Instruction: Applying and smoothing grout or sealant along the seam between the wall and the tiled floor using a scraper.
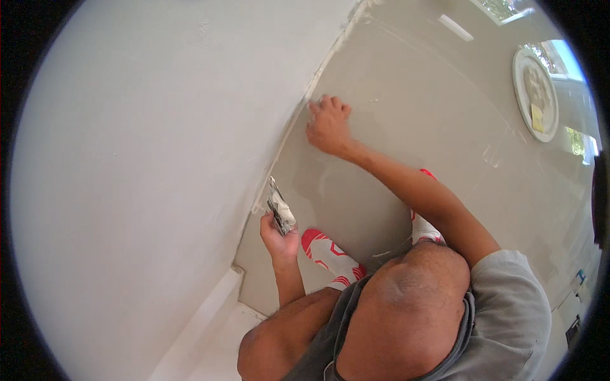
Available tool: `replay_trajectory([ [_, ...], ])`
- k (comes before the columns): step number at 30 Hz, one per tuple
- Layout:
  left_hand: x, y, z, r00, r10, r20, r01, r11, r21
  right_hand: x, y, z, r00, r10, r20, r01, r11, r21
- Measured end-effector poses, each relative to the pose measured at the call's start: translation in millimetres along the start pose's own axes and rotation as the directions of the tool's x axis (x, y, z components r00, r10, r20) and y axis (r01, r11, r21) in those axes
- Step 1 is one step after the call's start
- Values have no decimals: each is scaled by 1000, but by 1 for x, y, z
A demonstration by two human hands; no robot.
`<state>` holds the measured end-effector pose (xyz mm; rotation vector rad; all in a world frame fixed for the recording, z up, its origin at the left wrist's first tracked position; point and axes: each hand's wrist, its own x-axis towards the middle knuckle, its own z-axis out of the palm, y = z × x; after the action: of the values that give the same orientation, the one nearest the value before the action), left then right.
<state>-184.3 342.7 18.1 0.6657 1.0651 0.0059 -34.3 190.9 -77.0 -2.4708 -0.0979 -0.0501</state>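
A putty knife [276, 209] loaded with white paste is gripped in my left hand [277, 241], close beside the foot of the white wall. Its blade end points up toward the joint where wall and floor meet. Farther along that joint, my right hand [329, 127] reaches across with bent fingers, its tips at the white bead of filler [316, 75]. Whatever those fingers may pinch is hidden or too small to make out. White filler runs unevenly along the joint, with a ragged edge near the top.
The white wall [140, 140] fills the left side. A glossy grey-beige floor [432, 82] spreads to the right. A round white tray [535, 95] with pale paste and a yellow piece lies at far right. My feet in white and red socks [332, 254] stand close by.
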Motion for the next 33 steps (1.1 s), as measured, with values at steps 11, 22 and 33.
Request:
replay_trajectory([
  [11,6,-6,-5,998,-33,53,33,999,3,19,13,-1,993,-7,-119,-11,988,-151],
  [22,27,-27,-16,960,-207,186,228,968,-100,-52,-31,-79,605,-670,429,408,724,555],
  [33,5,-18,-25,975,-94,201,147,952,-268,47,32,-59,208,-772,601,965,64,-253],
])
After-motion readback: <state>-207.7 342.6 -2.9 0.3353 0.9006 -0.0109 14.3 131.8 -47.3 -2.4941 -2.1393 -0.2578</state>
